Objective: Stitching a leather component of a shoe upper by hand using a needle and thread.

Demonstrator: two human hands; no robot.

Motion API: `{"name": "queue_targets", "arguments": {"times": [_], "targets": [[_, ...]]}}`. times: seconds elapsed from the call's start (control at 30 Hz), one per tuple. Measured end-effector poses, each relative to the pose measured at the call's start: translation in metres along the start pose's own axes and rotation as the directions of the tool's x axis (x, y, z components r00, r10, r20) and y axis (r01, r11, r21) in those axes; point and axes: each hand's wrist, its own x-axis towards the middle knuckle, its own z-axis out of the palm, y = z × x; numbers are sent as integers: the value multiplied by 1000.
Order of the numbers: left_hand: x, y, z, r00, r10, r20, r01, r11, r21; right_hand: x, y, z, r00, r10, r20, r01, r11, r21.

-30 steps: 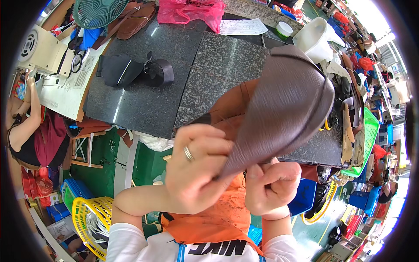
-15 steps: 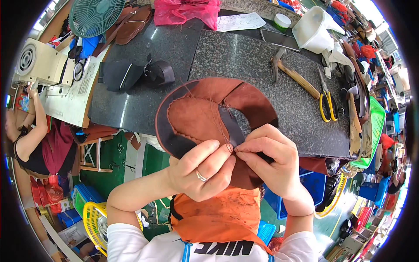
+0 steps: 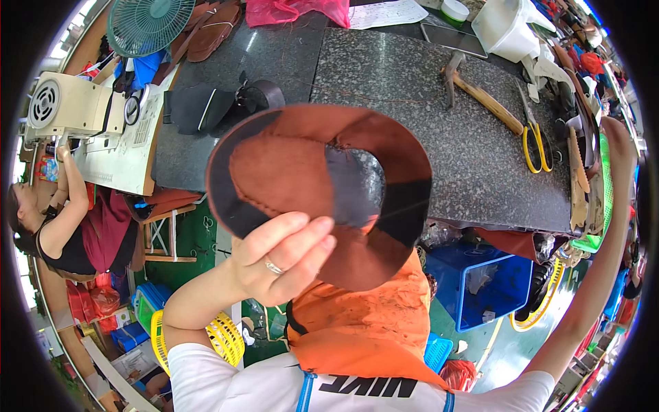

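Left hand (image 3: 278, 257): your fingers are closed on the lower edge of the leather piece (image 3: 302, 172), held above the table's (image 3: 439, 130) near edge.
Right hand (image 3: 614, 141): stretched toward the table's right edge; I cannot tell the fingers' state.
Labels: white paper sheet (image 3: 388, 12) at the far edge.

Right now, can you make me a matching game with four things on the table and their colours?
Things:
1. fan
2. scissors
3. jug
4. leather piece in the left hand

Colours:
A. white
B. brown and black
C. green
D. yellow handles

Pairs: 1-C, 2-D, 3-A, 4-B
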Motion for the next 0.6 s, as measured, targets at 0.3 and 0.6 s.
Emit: {"name": "queue_targets", "arguments": {"times": [0.3, 0.6], "targets": [[19, 11, 4, 982, 159, -99, -146, 980, 132, -105, -264, 22, 776, -630, 31, 409, 540, 736], [29, 19, -27, 940, 195, 279, -268, 929, 255, -118, -284, 46, 696, -675, -245, 572, 315, 757]]}}
